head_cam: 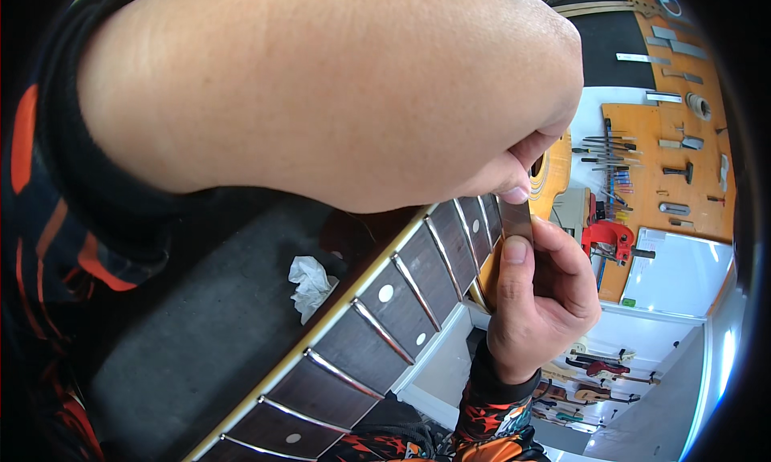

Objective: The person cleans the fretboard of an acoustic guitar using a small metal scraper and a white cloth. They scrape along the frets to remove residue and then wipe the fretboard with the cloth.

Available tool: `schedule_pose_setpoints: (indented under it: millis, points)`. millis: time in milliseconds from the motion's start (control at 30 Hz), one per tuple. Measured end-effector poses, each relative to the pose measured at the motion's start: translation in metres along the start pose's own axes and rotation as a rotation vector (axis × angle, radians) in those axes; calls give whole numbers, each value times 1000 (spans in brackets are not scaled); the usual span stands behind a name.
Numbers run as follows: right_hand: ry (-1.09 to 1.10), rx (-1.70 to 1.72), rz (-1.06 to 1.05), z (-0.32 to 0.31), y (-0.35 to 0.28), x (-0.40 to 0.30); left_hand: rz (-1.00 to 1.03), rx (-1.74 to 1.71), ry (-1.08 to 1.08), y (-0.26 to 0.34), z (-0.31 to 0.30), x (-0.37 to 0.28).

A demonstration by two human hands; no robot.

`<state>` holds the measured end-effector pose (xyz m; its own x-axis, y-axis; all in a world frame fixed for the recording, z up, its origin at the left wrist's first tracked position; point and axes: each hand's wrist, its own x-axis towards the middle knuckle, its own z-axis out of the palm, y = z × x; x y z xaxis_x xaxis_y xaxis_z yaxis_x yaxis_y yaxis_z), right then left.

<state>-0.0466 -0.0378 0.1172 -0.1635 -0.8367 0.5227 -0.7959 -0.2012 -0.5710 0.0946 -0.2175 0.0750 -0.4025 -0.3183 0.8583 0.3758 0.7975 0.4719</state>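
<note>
My left hand (524, 161) reaches across from the left, its large bare forearm covering the upper part of the view. Its thumb presses the upper end of a thin, flat metal strip (518, 218); its other fingers are mostly hidden. Below it, my right hand (542, 293) pinches the same strip between thumb and curled index finger. The strip is by the body end of a guitar's dark fretboard (367, 347), which has shiny metal frets, white dot inlays and pale edge binding. Part of the yellow guitar body (557, 173) with its soundhole rings shows beyond the hands.
A crumpled white tissue (310, 287) lies beside the neck on a dark bench surface (174, 335). At the right, a wooden tool board (650, 143) holds files and hand tools, near a red metal tool (608, 236) and a whiteboard (677, 272). Several guitars (593, 396) hang farther off.
</note>
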Motion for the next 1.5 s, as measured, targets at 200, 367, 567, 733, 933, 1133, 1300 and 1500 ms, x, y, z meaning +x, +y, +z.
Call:
schedule_pose_setpoints:
  millis: [200, 367, 567, 733, 933, 1133, 1300, 1500]
  points:
    - [-4, -31, -18, -1, 2, 0, -6, -5, -7, 0, 0, 1]
    - [10, -56, -33, 0, 2, 0, -2, -12, -11, 1, -3, 3]
    - [-14, -82, -10, -3, 1, 0, -13, -28, -27, 0, -4, 3]
    - [-14, 40, 101, -5, -4, 0, -32, -34, -16, 1, -9, 4]
    - [122, 300, 81, -6, -2, -3, -199, -143, 85, 9, -29, 11]
    - [236, -85, -425, -10, -26, -52, -415, -307, 255, 20, -37, 20]
    - [-349, -201, -4, 32, -42, -69, -502, -294, 319, 30, -38, 23]
    - [-453, -233, 1, 35, -36, -72, -467, -343, 341, 28, -35, 17]
